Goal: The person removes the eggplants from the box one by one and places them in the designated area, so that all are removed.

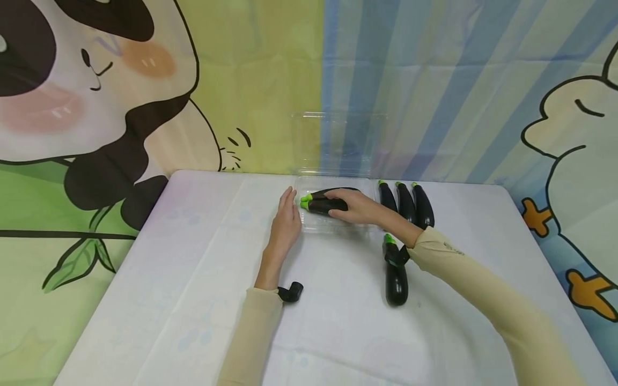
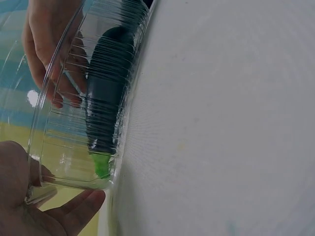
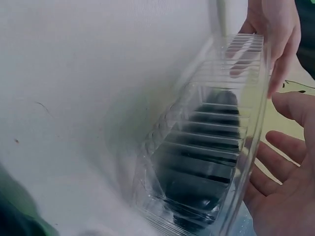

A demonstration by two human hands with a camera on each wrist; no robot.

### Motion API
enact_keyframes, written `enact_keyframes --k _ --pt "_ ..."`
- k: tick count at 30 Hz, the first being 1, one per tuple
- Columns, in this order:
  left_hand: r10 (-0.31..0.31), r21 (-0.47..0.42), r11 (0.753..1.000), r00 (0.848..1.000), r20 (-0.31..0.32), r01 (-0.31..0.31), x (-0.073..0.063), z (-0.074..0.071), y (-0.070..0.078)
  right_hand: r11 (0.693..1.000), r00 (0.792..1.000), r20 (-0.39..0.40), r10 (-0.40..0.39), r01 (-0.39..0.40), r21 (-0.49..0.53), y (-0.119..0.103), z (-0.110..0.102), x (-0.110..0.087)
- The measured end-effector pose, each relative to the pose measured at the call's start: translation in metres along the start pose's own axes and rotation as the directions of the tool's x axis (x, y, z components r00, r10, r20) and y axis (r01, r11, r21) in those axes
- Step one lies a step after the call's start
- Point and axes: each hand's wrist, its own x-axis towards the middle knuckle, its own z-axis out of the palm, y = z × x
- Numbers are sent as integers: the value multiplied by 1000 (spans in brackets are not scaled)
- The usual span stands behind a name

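Note:
Two dark eggplants [image 1: 325, 207] with green stem ends lie side by side in a clear plastic clamshell box [image 1: 309, 228]. From above, my right hand [image 1: 356, 206] reaches over them; in the right wrist view its fingers [image 3: 275, 164] are spread and loosely bent beside the box wall, holding nothing. At the box's left end, my left hand [image 1: 286, 225] lies along the outside with fairly straight fingers. Its fingertips [image 2: 88, 199] touch the end wall near the table in the left wrist view. The ribbed plastic partly blurs the eggplant [image 2: 106, 93] behind it.
Three eggplants [image 1: 405, 203] stand in a row right of the box. Another eggplant [image 1: 397, 281] lies nearer, below my right forearm. The transparent lid [image 1: 338, 115] rises behind the box, against the printed backdrop. A white cloth [image 1: 203, 300] covers the table.

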Motion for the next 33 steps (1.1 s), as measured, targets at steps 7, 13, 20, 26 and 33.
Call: enact_keyframes --k 7,13,20,26,33 --pt "0 -1 1000 1000 4 0 -1 0 2 998 1000 17 -22 23 -51 4 1 11" --pt "-11 5 1000 1000 19 11 -1 -1 2 995 996 92 -16 25 -100 4 2 19" --pt "-12 10 1000 999 30 11 -1 0 2 989 985 168 31 -6 -145 7 7 27" --pt "4 17 1000 1000 21 -5 0 -1 2 990 983 178 35 -10 -143 7 8 33" --pt "13 19 1000 1000 9 -14 -1 -1 1 991 976 217 34 -5 -131 7 11 39"
